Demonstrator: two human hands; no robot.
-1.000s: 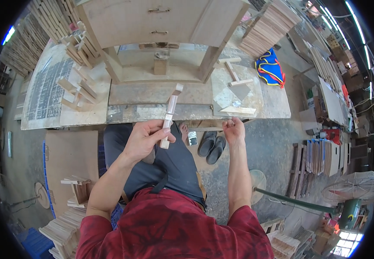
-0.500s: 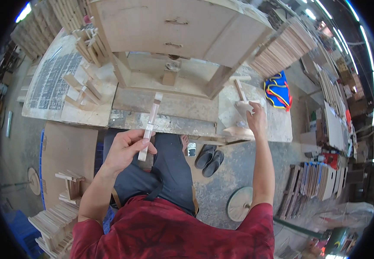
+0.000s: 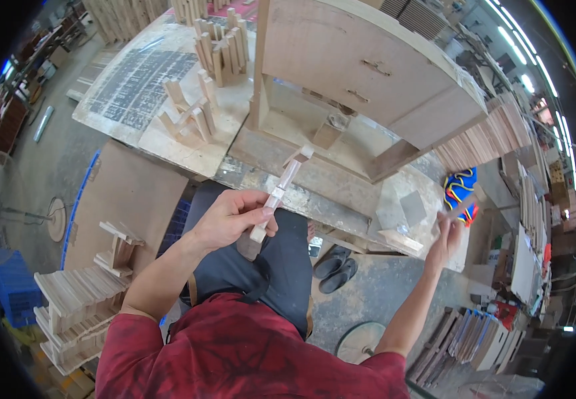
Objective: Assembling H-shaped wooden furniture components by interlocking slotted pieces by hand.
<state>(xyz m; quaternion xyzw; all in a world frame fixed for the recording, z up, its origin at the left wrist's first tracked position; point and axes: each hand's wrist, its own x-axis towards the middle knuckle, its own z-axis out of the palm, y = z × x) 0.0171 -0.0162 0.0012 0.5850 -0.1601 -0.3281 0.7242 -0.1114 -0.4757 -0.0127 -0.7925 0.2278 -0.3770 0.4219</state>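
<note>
My left hand [image 3: 231, 219] is closed around a slim pale wooden strip [image 3: 288, 174], held slantwise above my lap. A short crosspiece sits at the strip's far end. Below its near end shows a darker wooden block [image 3: 249, 247]; whether it is joined to the strip I cannot tell. Out to the right, over the bench's right end, my right hand [image 3: 445, 241] is closed on a brown stick-like thing [image 3: 462, 209], smeared by motion. Beside it on the bench lie a grey square sheet [image 3: 413, 208] and a pale wood piece [image 3: 399, 241].
A large wooden cabinet frame [image 3: 368, 73] stands on the bench [image 3: 301, 174]. Small wooden assemblies [image 3: 191, 120] stand at its left. A blue cloth bag [image 3: 459, 189] lies at the right. Stacked wooden strips [image 3: 78, 292] are at my lower left, and sandals [image 3: 336, 269] on the floor.
My right hand has moved right and closed on the brown stick, which lay on the bench's right end before. My left hand still holds the strip. The whole view has turned.
</note>
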